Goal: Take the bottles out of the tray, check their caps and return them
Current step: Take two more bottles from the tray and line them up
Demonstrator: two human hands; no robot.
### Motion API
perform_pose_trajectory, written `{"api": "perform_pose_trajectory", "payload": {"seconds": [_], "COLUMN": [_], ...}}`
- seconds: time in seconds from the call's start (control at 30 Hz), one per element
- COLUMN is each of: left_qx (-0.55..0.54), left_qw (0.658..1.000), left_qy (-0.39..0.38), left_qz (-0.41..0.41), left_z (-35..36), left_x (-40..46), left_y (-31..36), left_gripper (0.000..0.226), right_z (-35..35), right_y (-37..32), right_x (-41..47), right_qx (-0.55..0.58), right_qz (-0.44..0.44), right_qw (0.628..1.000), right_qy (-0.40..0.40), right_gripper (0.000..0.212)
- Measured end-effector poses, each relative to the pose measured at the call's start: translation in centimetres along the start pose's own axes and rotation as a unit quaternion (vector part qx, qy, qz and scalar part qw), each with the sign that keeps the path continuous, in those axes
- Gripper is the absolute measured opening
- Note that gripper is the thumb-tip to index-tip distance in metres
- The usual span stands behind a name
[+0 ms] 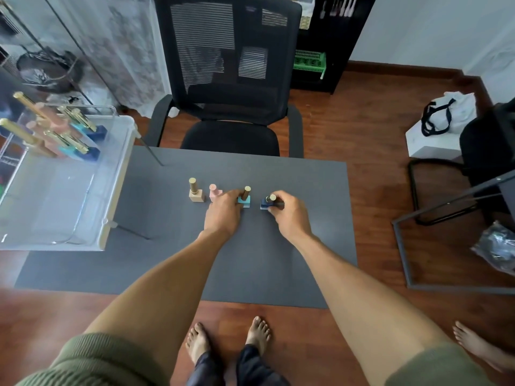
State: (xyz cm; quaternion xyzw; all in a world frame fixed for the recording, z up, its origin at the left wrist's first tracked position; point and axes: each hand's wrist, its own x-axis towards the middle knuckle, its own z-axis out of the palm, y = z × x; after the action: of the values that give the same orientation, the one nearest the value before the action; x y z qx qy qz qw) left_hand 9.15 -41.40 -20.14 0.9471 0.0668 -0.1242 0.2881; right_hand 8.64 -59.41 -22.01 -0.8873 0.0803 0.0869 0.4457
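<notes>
Four small square bottles stand in a row on the grey table point(167, 260). From the left they are a beige bottle point(196, 195) with a gold cap, a pink bottle point(214, 193), a turquoise bottle point(245, 200) with a gold cap and a dark blue bottle point(268, 203) with a gold cap. My left hand point(223, 211) reaches between the pink and turquoise bottles, and its fingers hold the turquoise one. My right hand point(289, 211) grips the dark blue bottle at its base. The clear tray point(117, 174) sits at the table's left edge with several more bottles point(72, 135) in its far end.
A black mesh office chair point(231, 93) stands right behind the table. A white bag point(443, 115) and a dark frame point(446, 227) are on the wooden floor to the right. My bare feet point(228, 338) are below the table's near edge, another person's foot point(479, 346) at lower right.
</notes>
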Motion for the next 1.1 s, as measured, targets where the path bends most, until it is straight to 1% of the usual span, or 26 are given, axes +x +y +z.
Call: {"api": "perform_pose_trajectory", "payload": {"seconds": [0.13,0.27,0.5,0.57,0.67,0.73,0.8,0.93,1.0,1.1], "left_qx": [-0.019,-0.008,-0.009,-0.013,-0.020,-0.020,-0.018,0.029,0.047,0.072], "left_qw": [1.000,1.000,1.000,1.000,1.000,1.000,1.000,1.000,0.999,0.997], "left_qy": [0.001,0.005,0.006,-0.002,-0.009,-0.013,-0.017,-0.012,-0.009,-0.005], "left_qz": [0.005,0.007,0.007,0.000,-0.007,-0.012,-0.015,-0.005,-0.004,-0.016], "left_z": [0.4,0.4,0.5,0.5,0.4,0.3,0.1,-0.8,-1.5,-2.9], "left_x": [0.3,0.5,0.6,0.5,0.1,-0.4,-1.2,-3.1,-4.2,-5.8], "left_y": [-0.1,0.0,0.0,0.0,0.1,0.1,0.0,-0.4,-0.9,-2.0], "left_gripper": [0.045,0.047,0.043,0.045,0.047,0.046,0.044,0.040,0.038,0.039], "right_z": [-0.1,-0.1,0.1,0.1,0.2,0.2,0.3,0.8,1.3,2.1], "right_y": [0.2,0.3,0.6,0.6,0.6,0.6,0.6,0.0,-0.3,-1.1], "right_x": [0.5,0.6,0.9,0.8,0.5,0.1,-0.5,-2.4,-3.6,-5.2], "right_qx": [0.005,0.010,0.016,0.019,0.024,0.022,0.006,-0.045,-0.054,-0.053], "right_qz": [0.007,0.000,-0.012,-0.010,0.009,0.020,0.037,0.080,0.092,0.091], "right_qw": [1.000,1.000,1.000,1.000,1.000,0.999,0.999,0.994,0.992,0.993], "right_qy": [0.004,0.004,0.012,0.016,0.014,0.013,0.026,0.065,0.068,0.059], "right_gripper": [0.020,0.021,0.021,0.026,0.045,0.050,0.048,0.034,0.027,0.022]}}
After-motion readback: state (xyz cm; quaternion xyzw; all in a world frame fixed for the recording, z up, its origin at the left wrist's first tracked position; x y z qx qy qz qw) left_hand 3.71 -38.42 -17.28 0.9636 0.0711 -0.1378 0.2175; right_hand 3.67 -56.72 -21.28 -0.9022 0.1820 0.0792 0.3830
